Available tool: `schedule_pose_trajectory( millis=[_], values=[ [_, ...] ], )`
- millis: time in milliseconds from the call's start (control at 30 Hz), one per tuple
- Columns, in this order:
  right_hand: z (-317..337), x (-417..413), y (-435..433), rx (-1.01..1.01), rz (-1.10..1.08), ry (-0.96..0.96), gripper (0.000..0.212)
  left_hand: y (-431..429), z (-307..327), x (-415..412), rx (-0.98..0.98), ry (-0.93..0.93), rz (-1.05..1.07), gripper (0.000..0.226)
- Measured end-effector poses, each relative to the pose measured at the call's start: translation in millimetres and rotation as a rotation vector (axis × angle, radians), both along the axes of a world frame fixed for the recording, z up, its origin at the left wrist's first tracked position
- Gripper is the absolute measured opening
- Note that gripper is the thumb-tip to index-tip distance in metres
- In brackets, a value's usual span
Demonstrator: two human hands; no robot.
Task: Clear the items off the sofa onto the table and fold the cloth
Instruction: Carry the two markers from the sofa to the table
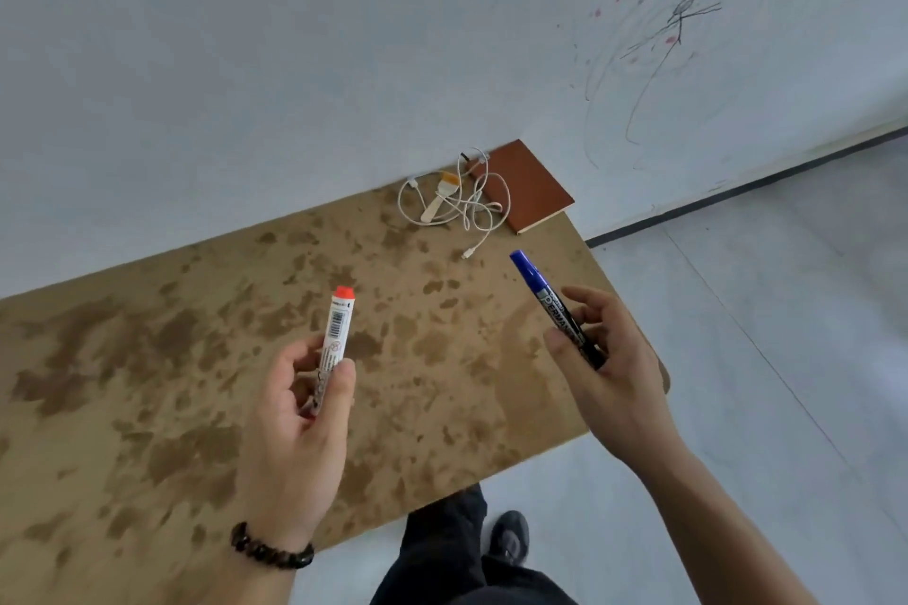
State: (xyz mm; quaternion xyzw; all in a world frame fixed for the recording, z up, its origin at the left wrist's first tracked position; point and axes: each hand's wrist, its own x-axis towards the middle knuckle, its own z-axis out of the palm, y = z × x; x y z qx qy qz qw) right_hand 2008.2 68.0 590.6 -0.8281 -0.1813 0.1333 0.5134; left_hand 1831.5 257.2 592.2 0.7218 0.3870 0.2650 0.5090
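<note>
You're standing over a blotchy brown table (196, 359) pushed against a white wall (245, 64) with scribbles. Your left hand (295, 418) grips a red-capped marker (336, 339), your right hand (604, 359) a blue marker (545, 295). A white cable (467, 201), small brush (439, 197) and brown notebook (525, 187) sit at the table's far corner.

The blue marker (557, 310), right of the middle of the frame, is showing the letters "PERMAN" on its silver label; the rest is hiding under fingers. The white marker (335, 339) is showing a barcode, with print too small to read.
</note>
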Motion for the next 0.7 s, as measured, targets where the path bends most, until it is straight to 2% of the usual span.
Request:
schedule_pose_trajectory(
  millis=[167, 367, 500, 600, 700],
  values=[
    [-47, 60, 45, -0.091, -0.005, 0.07, 0.036, 39, -65, 77, -0.197, 0.088, -0.002, 0.023],
    [-94, 122, 83, -0.241, -0.03, 0.193, 0.027, 74, -122, 178, -0.252, 0.26, -0.146, 0.037],
    [-133, 172, 102, -0.33, -0.046, 0.259, 0.029, 86, -160, 231, -0.375, 0.344, -0.193, 0.042],
    [-162, 215, 121, -0.375, -0.021, 0.263, 0.03, 95, -189, 266, -0.443, 0.373, -0.144, 0.04],
    [-190, 255, 149, -0.422, 0.042, 0.233, 0.031, 104, -206, 298, -0.433, 0.375, 0.003, 0.035]
  ],
)
